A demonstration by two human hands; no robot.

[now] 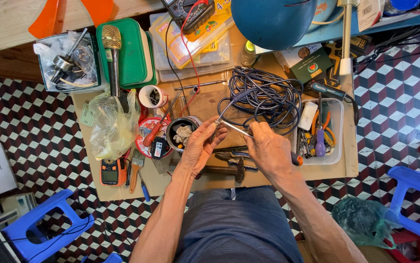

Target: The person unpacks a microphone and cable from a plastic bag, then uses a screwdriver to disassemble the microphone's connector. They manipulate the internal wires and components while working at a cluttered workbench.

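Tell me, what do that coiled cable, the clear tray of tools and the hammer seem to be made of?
Coiled cable: dark blue, rubbery-looking sheath, bending in loose loops. Clear tray: see-through plastic, tools showing through its walls. Hammer: dull dark metal head; handle probably wood, brown, partly hidden under the left hand.

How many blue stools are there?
2 in view: one blue stool at the lower left on the tiled floor, another blue stool at the lower right. Others may be out of frame.

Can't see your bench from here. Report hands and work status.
Left hand pinching cable end. Right hand holds screwdriver, tip at that end. Cable coil beside, hammer under hands.
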